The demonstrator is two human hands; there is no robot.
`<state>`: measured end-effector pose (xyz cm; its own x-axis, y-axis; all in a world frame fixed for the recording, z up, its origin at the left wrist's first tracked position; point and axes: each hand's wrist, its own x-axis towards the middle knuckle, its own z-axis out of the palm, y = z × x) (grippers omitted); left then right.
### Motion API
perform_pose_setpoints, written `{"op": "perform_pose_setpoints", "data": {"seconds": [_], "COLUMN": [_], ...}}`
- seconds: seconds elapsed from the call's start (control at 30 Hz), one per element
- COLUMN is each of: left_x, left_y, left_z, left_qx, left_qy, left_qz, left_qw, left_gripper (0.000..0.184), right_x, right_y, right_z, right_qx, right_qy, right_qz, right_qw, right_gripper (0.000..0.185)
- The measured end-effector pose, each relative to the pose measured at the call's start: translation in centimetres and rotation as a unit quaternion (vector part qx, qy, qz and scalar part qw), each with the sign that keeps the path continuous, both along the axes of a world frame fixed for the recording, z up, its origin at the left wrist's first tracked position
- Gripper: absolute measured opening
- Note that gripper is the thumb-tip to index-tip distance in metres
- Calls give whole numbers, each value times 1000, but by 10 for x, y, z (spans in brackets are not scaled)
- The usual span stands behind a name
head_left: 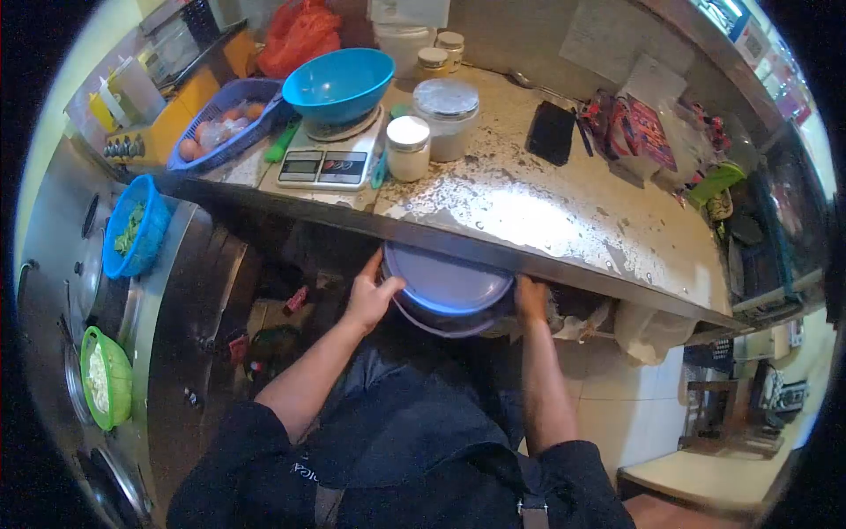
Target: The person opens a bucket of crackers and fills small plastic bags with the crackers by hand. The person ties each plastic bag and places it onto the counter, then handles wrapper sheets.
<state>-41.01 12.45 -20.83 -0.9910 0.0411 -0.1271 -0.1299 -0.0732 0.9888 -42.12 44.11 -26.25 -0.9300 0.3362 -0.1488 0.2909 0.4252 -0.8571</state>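
Observation:
A round tub with a pale lid (451, 280) is in front of my body, its far side hidden beneath the counter's edge. My left hand (372, 298) grips its left side, the thumb lying at the rim and the fingers pointing forward along the wall. On the opposite side my right hand (531, 301) is closed against the tub, with its fingertips partly hidden. What the tub contains cannot be seen under the lid.
Along the wet counter (520, 207) stand a kitchen scale (322, 167) under a blue bowl (339, 84), a white-lidded jar (408, 150), a larger tub (447, 119) and a black phone (552, 132). Left are a purple basket (225, 123) and a green basket (107, 379).

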Motion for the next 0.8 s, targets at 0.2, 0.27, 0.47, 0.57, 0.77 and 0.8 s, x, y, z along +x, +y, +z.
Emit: {"op": "perform_pose_setpoints", "data": {"seconds": [0.2, 0.27, 0.47, 0.57, 0.77, 0.8], "left_x": [40, 53, 46, 25, 15, 18], "left_y": [-23, -17, 4, -3, -30, -30], "left_z": [-35, -28, -52, -49, -57, -64], "left_qx": [-31, -3, -25, -57, -82, -70], "left_qy": [7, -11, 57, 63, 1, 16], "left_qz": [-106, -134, -175, -205, -256, -248], "left_qw": [994, 991, 983, 975, 963, 966], "left_gripper": [58, 55, 48, 47, 44, 42], "right_x": [98, 128, 131, 91, 48, 47], "right_y": [-20, -24, -14, -26, -65, -68], "right_z": [27, 45, 71, 104, 106, 112], "right_qx": [-148, -141, 308, 288, 297, 271], "right_qy": [67, 28, 164, 105, 6, -96], "right_qz": [-58, -112, -39, 47, 61, 74], "right_qw": [985, 983, 936, 951, 953, 955], "right_gripper": [48, 47, 50, 60, 66, 67]}}
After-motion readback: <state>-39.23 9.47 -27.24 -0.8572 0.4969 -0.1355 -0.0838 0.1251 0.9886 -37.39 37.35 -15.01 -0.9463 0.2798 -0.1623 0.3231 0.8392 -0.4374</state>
